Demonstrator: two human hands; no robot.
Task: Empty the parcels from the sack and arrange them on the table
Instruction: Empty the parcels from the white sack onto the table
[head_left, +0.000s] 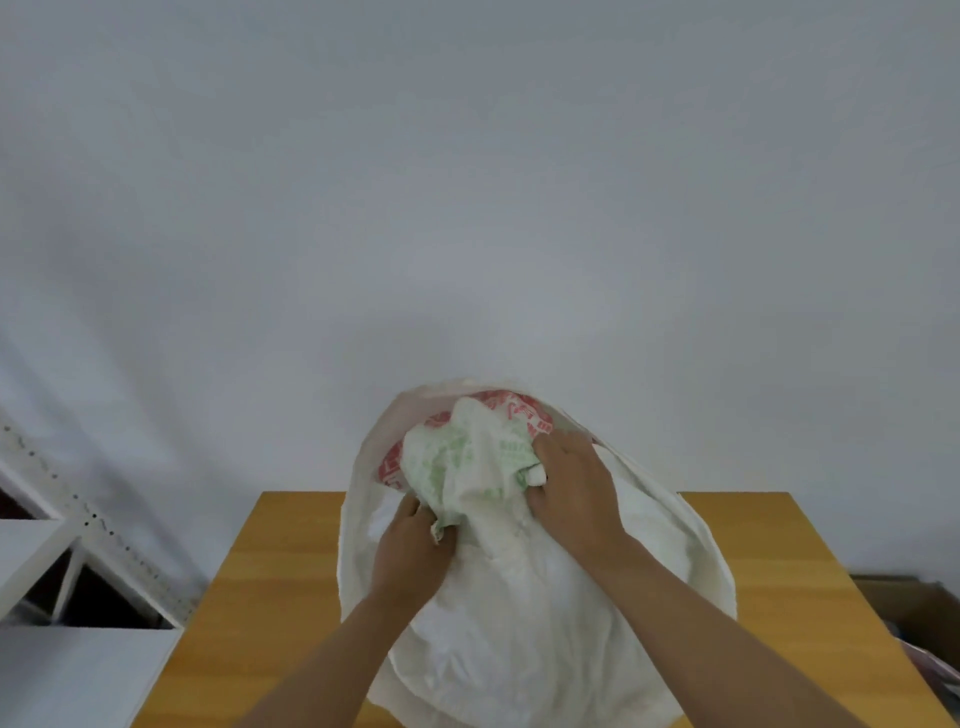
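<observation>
A large white sack (545, 623) stands on the wooden table (260, 597), its mouth open toward the wall. In the mouth sits a white parcel with green print (467, 462), and behind it part of a red-printed parcel (514, 405) shows. My left hand (410, 551) grips the green-printed parcel's lower left corner. My right hand (571, 493) holds its right side, fingers curled around the wrapping. Whatever lies deeper in the sack is hidden.
A plain grey-white wall rises behind the table. White metal shelving (67, 545) stands to the left of the table. A brown cardboard box (914, 608) sits low at the right. Bare tabletop shows on both sides of the sack.
</observation>
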